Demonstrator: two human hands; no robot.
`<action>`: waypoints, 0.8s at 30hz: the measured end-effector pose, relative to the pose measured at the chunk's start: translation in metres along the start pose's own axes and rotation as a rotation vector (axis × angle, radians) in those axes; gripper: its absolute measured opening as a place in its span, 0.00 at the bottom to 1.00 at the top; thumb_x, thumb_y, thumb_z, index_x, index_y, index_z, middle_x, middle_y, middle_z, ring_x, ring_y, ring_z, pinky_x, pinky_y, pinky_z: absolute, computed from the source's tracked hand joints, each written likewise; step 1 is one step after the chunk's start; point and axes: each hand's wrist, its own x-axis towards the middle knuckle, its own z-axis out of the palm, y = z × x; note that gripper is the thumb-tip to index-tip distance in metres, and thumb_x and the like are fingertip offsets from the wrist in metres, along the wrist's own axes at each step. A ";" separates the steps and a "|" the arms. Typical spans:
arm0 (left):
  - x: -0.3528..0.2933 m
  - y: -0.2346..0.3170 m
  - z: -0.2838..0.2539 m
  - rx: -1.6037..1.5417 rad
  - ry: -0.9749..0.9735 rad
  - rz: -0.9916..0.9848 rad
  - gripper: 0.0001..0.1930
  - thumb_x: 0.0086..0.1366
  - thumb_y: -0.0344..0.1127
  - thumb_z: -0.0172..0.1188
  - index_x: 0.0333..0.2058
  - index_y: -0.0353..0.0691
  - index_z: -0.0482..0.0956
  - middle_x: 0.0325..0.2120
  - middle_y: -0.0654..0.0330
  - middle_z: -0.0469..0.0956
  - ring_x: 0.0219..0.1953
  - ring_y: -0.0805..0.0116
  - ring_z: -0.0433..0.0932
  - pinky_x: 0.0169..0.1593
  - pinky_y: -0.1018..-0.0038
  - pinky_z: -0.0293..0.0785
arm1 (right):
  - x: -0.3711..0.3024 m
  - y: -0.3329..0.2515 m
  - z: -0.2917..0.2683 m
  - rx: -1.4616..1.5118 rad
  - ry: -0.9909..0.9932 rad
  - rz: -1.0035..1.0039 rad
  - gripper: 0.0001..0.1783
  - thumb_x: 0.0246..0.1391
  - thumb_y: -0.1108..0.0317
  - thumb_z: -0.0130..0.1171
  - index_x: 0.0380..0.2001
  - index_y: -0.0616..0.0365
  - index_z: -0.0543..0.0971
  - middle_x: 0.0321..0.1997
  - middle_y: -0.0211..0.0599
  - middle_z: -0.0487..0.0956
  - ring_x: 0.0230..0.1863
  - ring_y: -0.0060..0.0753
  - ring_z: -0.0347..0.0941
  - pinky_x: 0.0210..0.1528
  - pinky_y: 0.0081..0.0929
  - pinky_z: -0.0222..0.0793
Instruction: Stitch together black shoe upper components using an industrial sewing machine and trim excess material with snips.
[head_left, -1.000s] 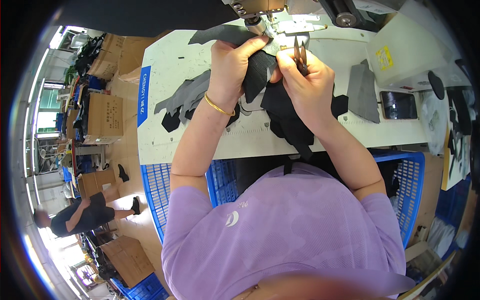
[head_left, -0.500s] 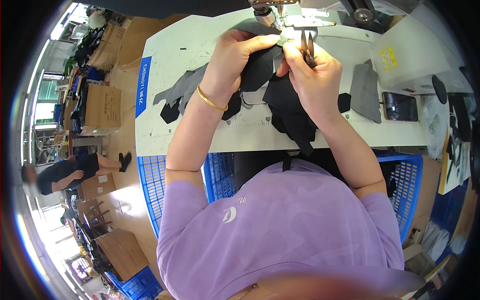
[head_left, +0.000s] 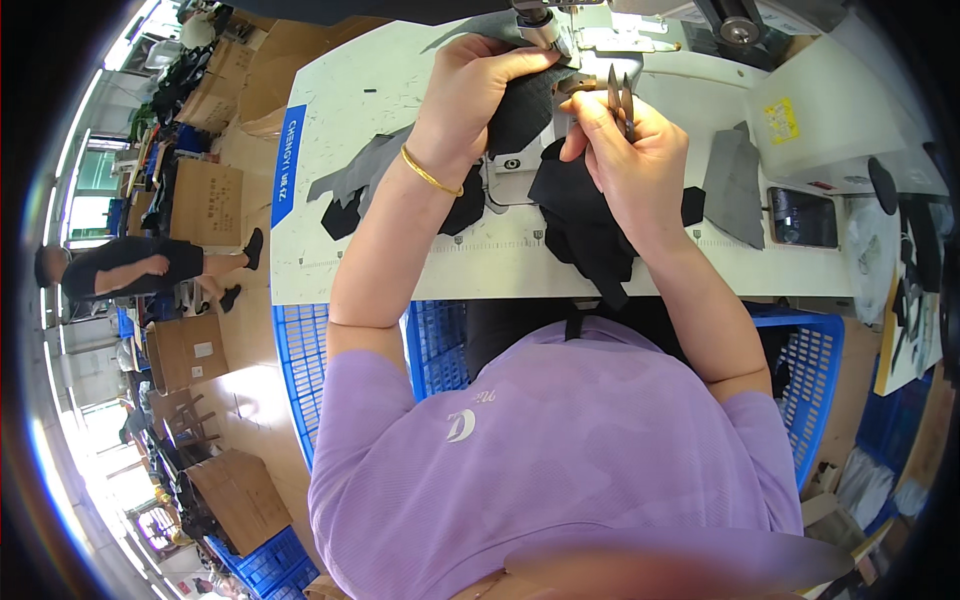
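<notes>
The black fabric piece [head_left: 520, 105] lies at the far edge of the white table [head_left: 340, 130], just under the sewing machine [head_left: 590, 35]. The left hand [head_left: 470, 85] presses on it from the left, and its fingers are bent over the fabric edge and pinch it near the needle part. The right hand [head_left: 630, 145] is just beside it, on the right. Its fingers are clenched around a small pair of thread snips [head_left: 618, 95], with the blades pointing up toward the machine. A gold bracelet [head_left: 430, 172] sits on the left wrist.

More dark fabric [head_left: 585, 230] hangs from under the right hand over the near edge of the table, toward the person's lap. On the left part of the table some grey and black cut pieces [head_left: 360, 185] lie apart from the hands, and there is bare table surface around them. On the right a grey piece [head_left: 735, 190] lies near a phone [head_left: 800, 218].

Below the near edge of the table blue plastic crates [head_left: 320, 370] stand on both sides of the person. Far to the left, cardboard boxes [head_left: 205, 205] stand on the floor, and another person [head_left: 120, 265] is there, well apart from the table.
</notes>
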 end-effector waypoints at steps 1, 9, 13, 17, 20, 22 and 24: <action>0.002 -0.002 -0.001 0.011 0.014 0.003 0.06 0.59 0.24 0.62 0.34 0.28 0.82 0.30 0.55 0.82 0.29 0.72 0.81 0.35 0.79 0.77 | 0.000 0.000 0.000 -0.004 -0.011 0.008 0.11 0.59 0.65 0.56 0.31 0.59 0.83 0.15 0.26 0.78 0.17 0.09 0.66 0.21 0.15 0.59; 0.014 -0.006 -0.005 -0.016 0.022 0.030 0.06 0.57 0.23 0.62 0.33 0.27 0.82 0.28 0.55 0.82 0.27 0.73 0.81 0.32 0.79 0.77 | -0.002 0.002 0.002 0.023 -0.028 0.029 0.11 0.58 0.65 0.57 0.28 0.60 0.82 0.15 0.24 0.77 0.17 0.07 0.63 0.20 0.15 0.57; 0.015 -0.006 -0.005 -0.006 0.021 0.051 0.06 0.57 0.23 0.62 0.33 0.26 0.82 0.28 0.54 0.82 0.26 0.72 0.81 0.30 0.79 0.77 | -0.003 0.002 0.001 0.022 -0.043 0.042 0.11 0.59 0.65 0.57 0.28 0.60 0.81 0.15 0.24 0.76 0.16 0.07 0.62 0.20 0.15 0.56; 0.022 -0.022 -0.011 -0.102 0.026 0.066 0.05 0.57 0.21 0.61 0.33 0.26 0.81 0.28 0.54 0.82 0.26 0.71 0.81 0.30 0.79 0.78 | -0.006 0.005 0.006 0.032 -0.067 0.042 0.10 0.59 0.65 0.57 0.28 0.60 0.81 0.15 0.24 0.76 0.16 0.07 0.61 0.20 0.15 0.56; 0.022 -0.022 -0.011 -0.084 0.010 0.072 0.06 0.56 0.20 0.60 0.33 0.27 0.81 0.29 0.53 0.82 0.26 0.70 0.82 0.30 0.78 0.79 | -0.009 0.006 0.005 0.043 -0.083 0.067 0.10 0.59 0.66 0.56 0.28 0.60 0.81 0.15 0.24 0.76 0.17 0.07 0.61 0.20 0.15 0.56; 0.019 -0.010 -0.001 -0.073 0.025 0.031 0.05 0.58 0.19 0.58 0.33 0.28 0.82 0.29 0.56 0.82 0.27 0.71 0.81 0.32 0.78 0.78 | -0.010 0.008 0.005 0.046 -0.082 0.071 0.10 0.59 0.66 0.56 0.28 0.60 0.81 0.15 0.24 0.76 0.17 0.07 0.61 0.20 0.15 0.56; 0.017 -0.006 0.001 -0.059 0.044 -0.009 0.07 0.60 0.19 0.56 0.32 0.30 0.83 0.29 0.58 0.83 0.28 0.71 0.81 0.34 0.78 0.76 | -0.011 0.008 0.005 0.044 -0.083 0.066 0.10 0.59 0.67 0.56 0.28 0.61 0.81 0.15 0.24 0.76 0.17 0.07 0.61 0.20 0.15 0.56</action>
